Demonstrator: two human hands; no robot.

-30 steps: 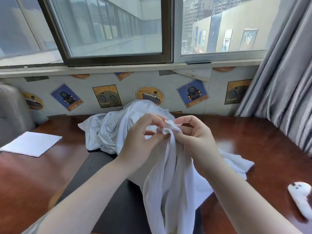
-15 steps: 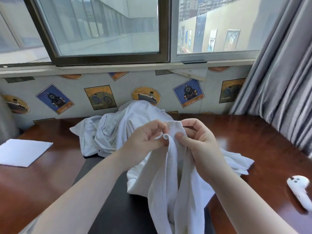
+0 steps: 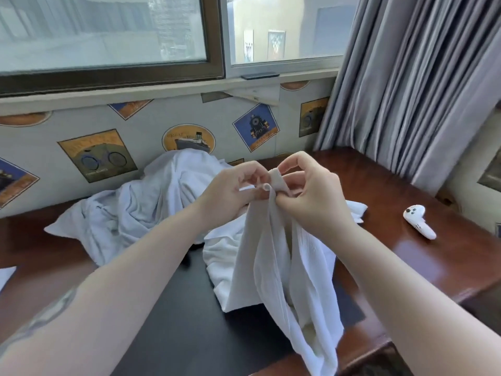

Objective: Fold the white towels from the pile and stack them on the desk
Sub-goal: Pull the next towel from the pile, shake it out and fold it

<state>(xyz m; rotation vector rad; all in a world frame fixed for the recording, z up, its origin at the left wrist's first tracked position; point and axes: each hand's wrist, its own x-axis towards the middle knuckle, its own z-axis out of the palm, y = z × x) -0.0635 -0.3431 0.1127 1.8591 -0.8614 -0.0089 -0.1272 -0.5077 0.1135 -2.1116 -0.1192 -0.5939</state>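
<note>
A white towel hangs bunched from both hands above the desk. My left hand pinches its top edge between thumb and fingers. My right hand grips the same edge right beside it, with a corner of cloth sticking up between the fingers. Behind the hands lies the pile of crumpled white towels, heaped against the wall. A sliver of a folded white towel shows at the left edge.
A dark mat covers the desk's middle under my forearms. A white handheld controller lies on the wood at the right. Grey curtains hang at the back right, and the desk's right edge drops off near them.
The view has swung to the right, so the folded towel on the left is nearly out of frame. Both hands stay together on the towel's top edge, working along it.
</note>
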